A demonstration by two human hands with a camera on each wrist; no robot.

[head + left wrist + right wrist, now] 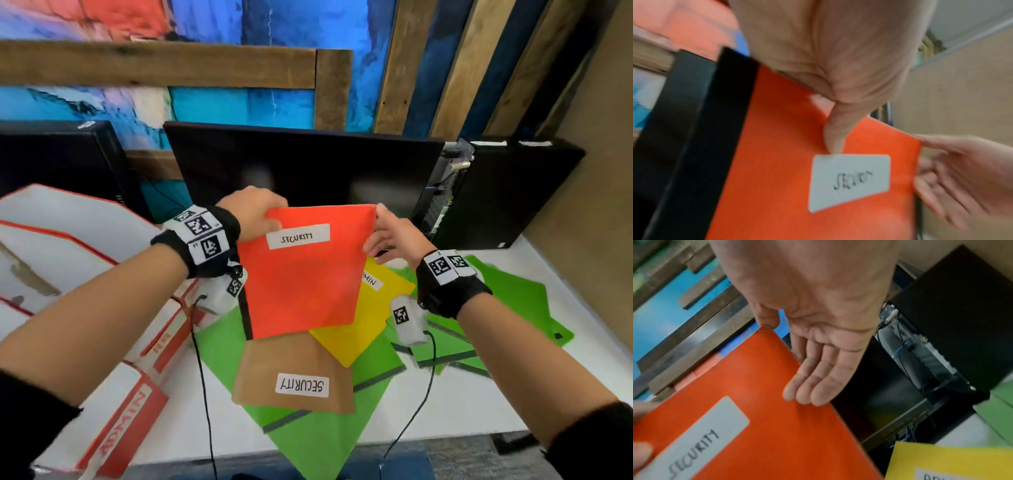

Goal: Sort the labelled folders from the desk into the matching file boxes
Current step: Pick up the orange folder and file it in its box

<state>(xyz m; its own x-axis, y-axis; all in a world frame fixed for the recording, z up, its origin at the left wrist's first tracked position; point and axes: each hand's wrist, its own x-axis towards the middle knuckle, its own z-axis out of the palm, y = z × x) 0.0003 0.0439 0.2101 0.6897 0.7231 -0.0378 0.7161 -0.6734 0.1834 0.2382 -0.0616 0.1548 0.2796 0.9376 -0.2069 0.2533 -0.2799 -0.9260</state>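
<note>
An orange folder (301, 281) (777, 162) (777, 418) with a white SECURITY label and a black spine hangs upright above the desk. My left hand (269, 219) (834, 138) pinches its top left corner, thumb on the front, fingers hidden behind. My right hand (380, 222) (818, 353) (962, 170) is at the top right corner with straight fingers, its thumb touching the corner. White file boxes with red trim (120, 435) stand at the left; one reads ADMIN. A brown SECURITY folder (294, 370) and a yellow ADMIN folder (376, 308) (941, 464) lie below.
Several green folders (308, 438) are spread over the white desk (462, 404) under the others. A black monitor (301, 164) stands right behind the raised folder, a second screen (58, 161) at the left, a black computer tower (507, 192) at the right.
</note>
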